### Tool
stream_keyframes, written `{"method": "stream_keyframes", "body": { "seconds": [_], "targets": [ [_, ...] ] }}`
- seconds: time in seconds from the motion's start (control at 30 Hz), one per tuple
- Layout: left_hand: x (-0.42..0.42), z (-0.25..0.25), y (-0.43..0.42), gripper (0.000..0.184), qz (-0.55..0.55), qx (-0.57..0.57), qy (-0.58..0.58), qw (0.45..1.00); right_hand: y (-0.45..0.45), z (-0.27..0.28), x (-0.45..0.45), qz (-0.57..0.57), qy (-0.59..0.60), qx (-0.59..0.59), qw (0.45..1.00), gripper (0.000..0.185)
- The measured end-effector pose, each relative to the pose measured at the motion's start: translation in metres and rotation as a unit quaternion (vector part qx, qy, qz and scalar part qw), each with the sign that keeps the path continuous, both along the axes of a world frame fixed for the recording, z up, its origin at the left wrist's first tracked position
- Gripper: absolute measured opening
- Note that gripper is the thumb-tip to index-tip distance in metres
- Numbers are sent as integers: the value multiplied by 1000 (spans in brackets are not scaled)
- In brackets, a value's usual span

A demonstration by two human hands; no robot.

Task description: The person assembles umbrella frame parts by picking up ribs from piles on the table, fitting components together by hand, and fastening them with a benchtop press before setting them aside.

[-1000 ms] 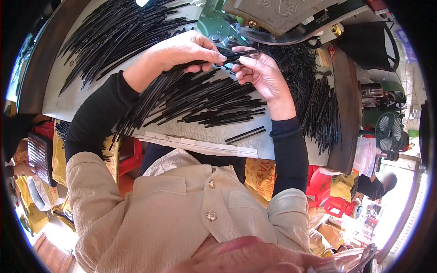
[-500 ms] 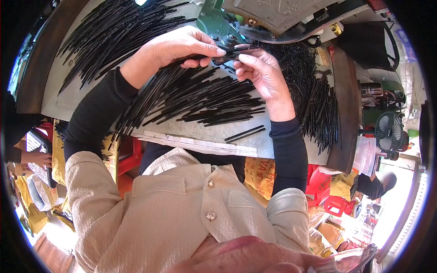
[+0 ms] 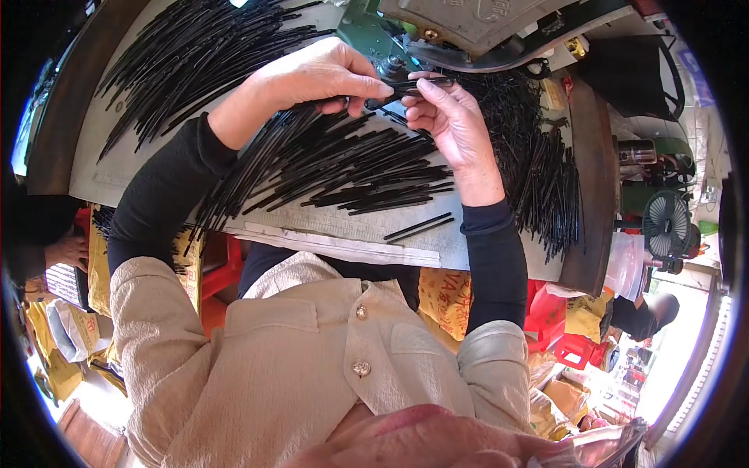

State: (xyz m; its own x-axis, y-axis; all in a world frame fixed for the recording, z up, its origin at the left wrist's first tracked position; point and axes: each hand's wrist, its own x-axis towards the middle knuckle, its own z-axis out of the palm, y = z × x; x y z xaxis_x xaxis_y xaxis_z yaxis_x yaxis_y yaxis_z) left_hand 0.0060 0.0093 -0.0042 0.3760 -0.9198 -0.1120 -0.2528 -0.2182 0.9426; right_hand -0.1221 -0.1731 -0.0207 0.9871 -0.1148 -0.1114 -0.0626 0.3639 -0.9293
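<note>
Both hands are raised over the far side of the table, close together. My left hand (image 3: pixel 324 76) pinches thin black sticks (image 3: pixel 402 87) between thumb and fingers, with more dark length under the palm. On the right, my right hand (image 3: pixel 452 117) is closed on the other end of the same sticks, thumb on top. How many are held I cannot make out. Just beyond the fingers stands a green machine (image 3: pixel 363 35) with a metal part (image 3: pixel 396 64). Below the hands, a spread of loose black sticks (image 3: pixel 351 168) lies on the pale tabletop (image 3: pixel 312 221).
A large pile of black sticks (image 3: pixel 203 62) lies at the far left. Shorter black scraps (image 3: pixel 499 109) and a bundle (image 3: pixel 552 195) are at the right. Two separate sticks (image 3: pixel 419 227) lie near the front edge. A small fan (image 3: pixel 667 222) stands right; another person's hand (image 3: pixel 69 251) shows left.
My left hand has shifted slightly up, and the held sticks sit a little higher. My right thumb has lifted along them. At the left, the other person's hand has moved slightly.
</note>
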Motion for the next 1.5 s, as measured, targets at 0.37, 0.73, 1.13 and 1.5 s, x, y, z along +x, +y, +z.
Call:
{"method": "stream_keyframes", "body": {
  "seconds": [0.37, 0.73, 1.13, 1.5],
  "targets": [
    [16, -1, 2, 27, 97, -62, 91, 989, -3, 4, 5, -111, -64, -4, 992, 21],
    [19, -8, 1, 28, 103, -86, 114, 984, -4, 7, 4, -124, -60, -39, 990, 18],
    [17, -9, -3, 27, 108, -81, 106, 985, -5, 3, 7, -134, -62, -25, 989, 17],
    [22, -7, -4, 27, 91, -68, 100, 988, -4, 4, 10, -144, -58, -37, 987, 18]
  ]
}}
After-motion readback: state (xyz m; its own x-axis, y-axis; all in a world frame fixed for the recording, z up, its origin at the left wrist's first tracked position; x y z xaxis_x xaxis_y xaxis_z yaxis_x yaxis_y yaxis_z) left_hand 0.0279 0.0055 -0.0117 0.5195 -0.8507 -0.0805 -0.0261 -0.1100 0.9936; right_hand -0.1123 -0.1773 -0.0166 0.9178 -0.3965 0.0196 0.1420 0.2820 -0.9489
